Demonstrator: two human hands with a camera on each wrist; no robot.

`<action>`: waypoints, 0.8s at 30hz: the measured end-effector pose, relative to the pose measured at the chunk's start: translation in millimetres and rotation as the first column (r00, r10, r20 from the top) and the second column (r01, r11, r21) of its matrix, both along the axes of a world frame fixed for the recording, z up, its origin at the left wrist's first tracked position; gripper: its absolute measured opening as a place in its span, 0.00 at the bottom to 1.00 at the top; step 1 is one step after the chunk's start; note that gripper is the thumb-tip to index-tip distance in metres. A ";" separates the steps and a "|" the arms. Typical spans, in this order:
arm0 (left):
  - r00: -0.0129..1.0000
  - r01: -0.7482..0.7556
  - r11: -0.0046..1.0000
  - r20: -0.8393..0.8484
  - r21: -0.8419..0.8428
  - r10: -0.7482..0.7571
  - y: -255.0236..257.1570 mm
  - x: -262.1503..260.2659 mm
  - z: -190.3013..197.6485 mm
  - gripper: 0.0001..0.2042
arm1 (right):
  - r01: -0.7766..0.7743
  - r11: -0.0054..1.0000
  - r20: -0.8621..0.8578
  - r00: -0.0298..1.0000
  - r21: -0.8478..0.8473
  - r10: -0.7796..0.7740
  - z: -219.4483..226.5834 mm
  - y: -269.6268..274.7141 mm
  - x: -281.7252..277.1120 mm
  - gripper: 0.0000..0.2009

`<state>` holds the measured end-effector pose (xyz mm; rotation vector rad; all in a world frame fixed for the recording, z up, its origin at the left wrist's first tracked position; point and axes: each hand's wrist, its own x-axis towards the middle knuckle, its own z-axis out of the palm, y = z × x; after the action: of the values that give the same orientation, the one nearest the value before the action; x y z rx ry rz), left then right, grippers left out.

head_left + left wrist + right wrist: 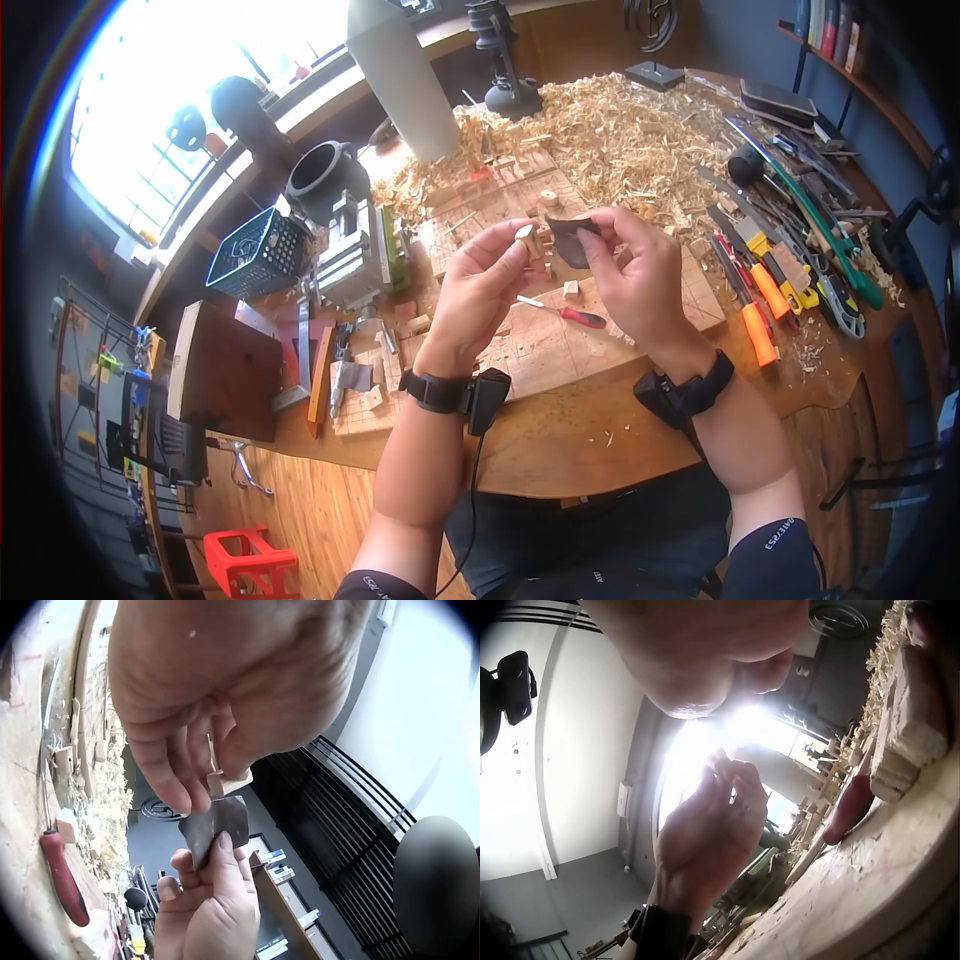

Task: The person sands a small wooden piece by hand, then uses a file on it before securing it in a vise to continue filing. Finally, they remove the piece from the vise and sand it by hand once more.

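A small light wooden piece (529, 237) is pinched between thumb and fingers of my left hand (478, 290), above the wooden board (640, 343). Just right of it, my right hand (640, 275) pinches a dark, slightly curled sheet (572, 243) by thumb and fingers. In the left wrist view the dark sheet (216, 827) lies close to the wooden piece (229, 783); whether they touch I cannot tell. Glare and my right hand (705, 652) hide both things in the right wrist view, where my left hand (712, 832) appears beyond.
On the board lie a red-handled tool (582, 318) and a small wood block (571, 289). Wood shavings (630, 130) heap up behind. Knives and orange-handled tools (759, 335) crowd the right side. At the left stand a metal vise (350, 262), a dark crate (256, 252) and a wooden box (228, 370).
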<state>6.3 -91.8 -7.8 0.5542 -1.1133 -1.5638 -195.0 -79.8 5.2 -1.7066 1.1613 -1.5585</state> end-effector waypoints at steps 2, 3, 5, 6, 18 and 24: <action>0.999 0.037 0.999 -0.014 0.027 -0.037 -0.3 0.1 0.2 0.14 | 0.045 0.924 -0.133 0.986 -0.379 -0.103 4.6 0.5 0.2 0.08; 0.999 0.037 0.999 -0.014 0.027 -0.037 0.1 -0.4 0.4 0.14 | 0.046 0.924 -0.132 0.986 -0.379 -0.103 5.2 1.3 -0.6 0.08; 0.999 0.027 0.998 0.017 0.062 -0.028 1.4 -1.9 1.1 0.12 | -0.073 0.870 -0.313 0.945 -0.488 -0.096 5.3 3.2 -2.3 0.14; 0.999 0.027 0.998 0.017 0.062 -0.029 1.2 -2.2 0.4 0.12 | -0.073 0.870 -0.312 0.945 -0.488 -0.096 5.3 3.6 -2.2 0.14; 0.996 -0.069 0.998 0.054 0.012 0.068 -2.5 0.1 -3.0 0.12 | 0.122 0.878 -0.365 0.876 -0.463 -0.315 3.8 4.7 -2.4 0.12; 0.989 -0.136 0.990 0.058 -0.022 0.137 -2.5 -1.4 -5.0 0.13 | 0.010 0.881 -0.471 0.842 -0.473 -0.262 -1.0 5.8 0.9 0.11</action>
<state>5.0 -94.3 -12.8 0.6548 -1.1095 -1.4259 -194.1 -74.0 4.1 -2.5362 1.2601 -1.5861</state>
